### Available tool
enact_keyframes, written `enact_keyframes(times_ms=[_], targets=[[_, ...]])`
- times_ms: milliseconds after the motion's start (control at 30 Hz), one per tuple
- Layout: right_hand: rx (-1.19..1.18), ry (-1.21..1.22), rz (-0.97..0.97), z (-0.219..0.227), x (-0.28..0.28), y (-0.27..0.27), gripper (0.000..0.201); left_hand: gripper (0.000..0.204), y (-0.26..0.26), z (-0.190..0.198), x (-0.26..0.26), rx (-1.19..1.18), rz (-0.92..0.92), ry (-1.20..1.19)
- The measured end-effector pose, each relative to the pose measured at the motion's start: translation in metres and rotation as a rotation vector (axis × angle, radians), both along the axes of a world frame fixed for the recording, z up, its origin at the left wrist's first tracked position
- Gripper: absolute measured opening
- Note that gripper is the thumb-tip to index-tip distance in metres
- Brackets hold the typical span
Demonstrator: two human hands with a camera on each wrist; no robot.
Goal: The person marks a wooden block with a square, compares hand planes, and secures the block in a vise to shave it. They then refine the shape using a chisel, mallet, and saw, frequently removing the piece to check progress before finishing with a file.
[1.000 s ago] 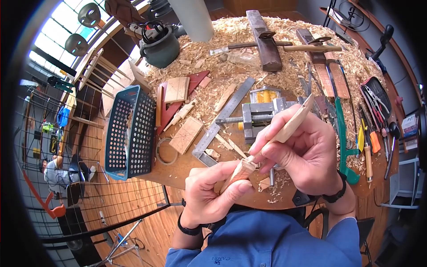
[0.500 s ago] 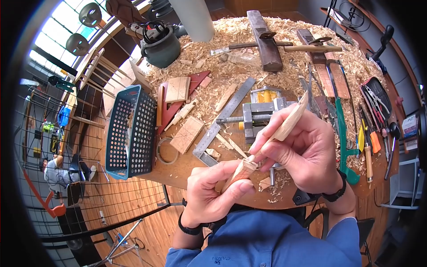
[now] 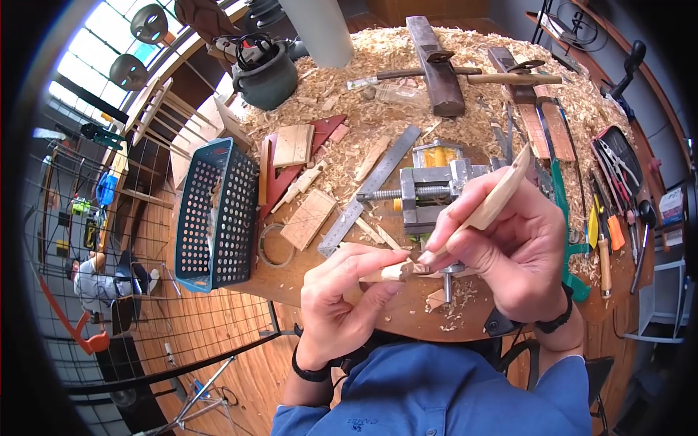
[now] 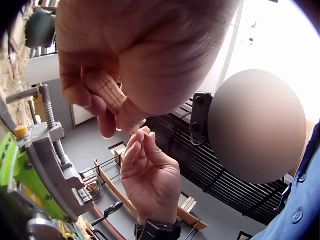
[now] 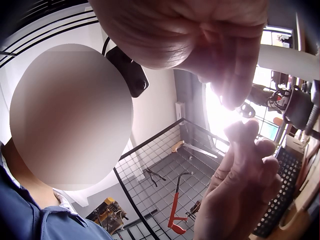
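In the head view my left hand [image 3: 336, 301] pinches a small wooden block [image 3: 396, 272] between thumb and fingers. Pencilled grid lines run over the block [image 4: 111, 93] in the left wrist view. My right hand [image 3: 520, 251] grips a pale, tapered wooden handle [image 3: 502, 195], its pointed end sticking up past the fingers. The handle's lower end reaches the block's right end, where the fingertips of both hands come close together. Whether a blade sits there I cannot tell. Both hands are above the table's front part.
Behind the hands stands a metal vise [image 3: 429, 190], with a steel square [image 3: 378, 182] to its left. A perforated basket [image 3: 236, 218] sits at the table's left edge. Wood shavings [image 3: 363, 65], a hand plane [image 3: 436, 73], a green saw [image 3: 560, 196] and pliers [image 3: 614, 163] lie around.
My left hand has turned the block from tilted upward to nearly level, its end now facing right. The right hand, with the wooden handle, has shifted slightly to the right.
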State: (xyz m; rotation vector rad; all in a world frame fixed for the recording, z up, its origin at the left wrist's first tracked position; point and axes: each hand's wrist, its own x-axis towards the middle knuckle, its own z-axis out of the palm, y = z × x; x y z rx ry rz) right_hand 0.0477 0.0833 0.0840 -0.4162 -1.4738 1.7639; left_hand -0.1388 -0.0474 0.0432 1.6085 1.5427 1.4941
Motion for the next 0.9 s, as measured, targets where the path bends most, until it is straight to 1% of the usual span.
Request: enact_keyframes(times_ms=[33,167,233,300,367,467,500,633,700,833,900], targets=[[0.0,0.002,0.003,0.001,0.0,0.001,0.021,0.038,-0.001,0.002,0.0,-0.022,0.052,0.045],[-0.015,-0.078,0.05,0.007,0.005,0.005,0.024,0.037,-0.001,0.005,0.002,-0.013,0.124,0.1],[0.336,-0.272,0.103,0.007,0.007,0.008,0.021,0.042,0.0,0.006,0.003,0.015,0.157,0.138],[0.311,-0.266,0.099,-0.002,0.004,0.006,0.019,0.042,-0.002,0.007,0.003,0.016,0.158,0.114],[0.377,-0.287,0.118,-0.003,0.001,0.005,0.018,0.041,-0.001,0.007,0.003,0.018,0.154,0.088],[0.367,-0.23,0.09,-0.009,-0.006,0.0,0.016,0.041,0.0,0.005,0.004,0.043,0.157,0.092],[0.371,-0.194,0.071,-0.011,-0.007,0.0,0.015,0.041,0.001,0.006,0.005,0.054,0.169,0.117],[0.415,-0.187,0.041,-0.014,-0.008,0.0,0.015,0.042,0.001,0.005,0.005,0.115,0.181,0.214],[0.44,-0.253,0.053,-0.008,-0.007,0.001,0.014,0.042,0.001,0.004,0.006,0.137,0.195,0.233],[0.439,-0.27,0.07,-0.01,-0.006,0.001,0.015,0.043,0.003,0.002,0.004,0.2,0.203,0.243],[0.319,-0.227,0.062,-0.014,-0.007,0.0,0.018,0.043,0.002,0.003,0.004,0.194,0.201,0.238]])
